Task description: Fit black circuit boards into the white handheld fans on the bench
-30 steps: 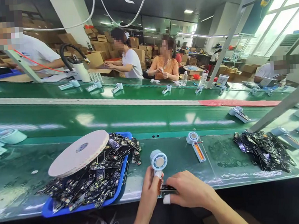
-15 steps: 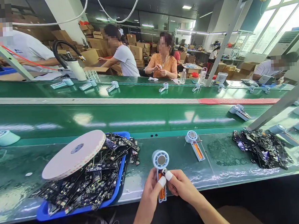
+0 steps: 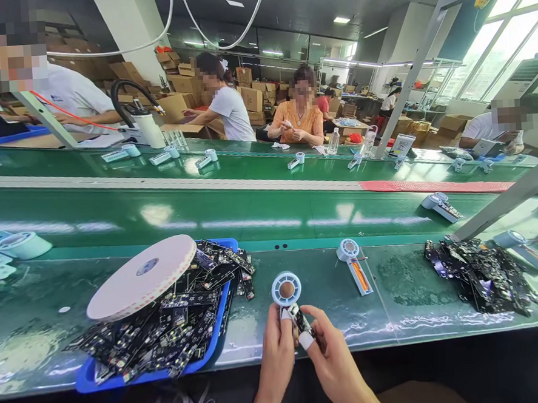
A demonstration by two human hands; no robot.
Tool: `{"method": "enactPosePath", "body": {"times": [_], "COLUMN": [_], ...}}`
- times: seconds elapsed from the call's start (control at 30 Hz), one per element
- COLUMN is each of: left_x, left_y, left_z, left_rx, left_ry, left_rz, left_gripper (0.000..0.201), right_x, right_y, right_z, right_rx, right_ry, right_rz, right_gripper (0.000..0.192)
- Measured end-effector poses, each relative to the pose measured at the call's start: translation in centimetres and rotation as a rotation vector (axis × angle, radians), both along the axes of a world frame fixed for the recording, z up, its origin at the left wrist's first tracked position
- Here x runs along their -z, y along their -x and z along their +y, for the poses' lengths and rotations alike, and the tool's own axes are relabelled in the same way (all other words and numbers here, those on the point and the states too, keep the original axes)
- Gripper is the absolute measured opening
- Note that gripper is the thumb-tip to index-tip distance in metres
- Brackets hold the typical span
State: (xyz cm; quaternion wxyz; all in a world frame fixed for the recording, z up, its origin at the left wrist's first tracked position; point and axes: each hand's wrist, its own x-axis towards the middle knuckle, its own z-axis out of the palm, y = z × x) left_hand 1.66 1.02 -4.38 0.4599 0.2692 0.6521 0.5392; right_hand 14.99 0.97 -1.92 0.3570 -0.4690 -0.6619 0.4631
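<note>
Both hands meet at the near edge of the green bench on one small white fan housing (image 3: pixel 286 288) with a round head and a narrow handle. My left hand (image 3: pixel 277 352) grips the handle from the left. My right hand (image 3: pixel 329 354), with white finger cots on thumb and forefinger, presses a small black circuit board (image 3: pixel 300 319) against the handle. To the left stands a blue tray (image 3: pixel 221 314) heaped with black circuit boards, and a white tape reel (image 3: pixel 142 282) lies tilted on top of them.
A second fan housing (image 3: pixel 353 264) with an orange part lies right of my hands. A loose pile of black boards (image 3: pixel 480 272) lies at the far right. More housings ride the green conveyor (image 3: pixel 260 211). Several people work on the far side among cardboard boxes.
The right hand brought a black board from beside the handle onto the fan housing. Both hands closed in around the handle, which now hides its orange part.
</note>
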Motion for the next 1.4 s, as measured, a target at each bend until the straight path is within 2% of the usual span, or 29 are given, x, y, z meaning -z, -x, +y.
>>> {"method": "enactPosePath", "body": {"times": [0.17,0.3,0.43,0.57,0.67,0.77,0.9,1.0,1.1,1.27,1.4], "left_x": [-0.5,-0.4,0.3,1.1,1.3,1.4,1.3,1.0,0.6,-0.2,-0.9], "left_y": [-0.5,-1.5,-2.0,-1.9,-1.8,-1.9,-2.0,-1.8,-1.5,-0.8,-0.3], "left_z": [0.0,-0.2,-0.1,0.2,0.4,0.5,0.9,1.5,2.2,3.1,3.9], "left_rx": [0.117,0.105,0.096,0.085,0.071,0.056,0.118,0.142,0.172,0.212,0.301], "left_ry": [0.008,-0.062,-0.045,-0.019,-0.009,-0.012,0.018,0.015,0.011,0.021,0.040], "left_rz": [-0.152,-0.064,-0.053,-0.115,-0.138,-0.134,-0.210,-0.202,-0.096,0.064,0.259], "left_gripper": [0.052,0.065,0.070,0.070,0.068,0.074,0.077,0.069,0.058,0.045,0.035], "right_x": [2.0,2.8,2.1,0.7,-0.2,0.4,3.7,6.4,7.7,7.9,7.2], "right_y": [0.6,1.4,1.6,1.2,0.7,0.5,0.5,0.6,0.8,0.3,-0.8], "right_z": [-0.1,-0.2,-0.1,0.7,1.4,1.6,1.5,2.1,3.2,4.5,5.8], "right_rx": [0.098,0.098,-0.006,-0.165,-0.273,-0.302,-0.133,-0.020,0.004,0.023,-0.010], "right_ry": [-0.213,-0.365,-0.380,-0.335,-0.334,-0.395,-0.597,-0.745,-0.787,-0.826,-0.914], "right_rz": [-0.109,-0.412,-0.721,-0.853,-0.876,-0.926,-0.983,-0.855,-0.758,-0.771,-0.821], "right_gripper": [0.045,0.055,0.068,0.075,0.077,0.077,0.081,0.085,0.082,0.070,0.070]}}
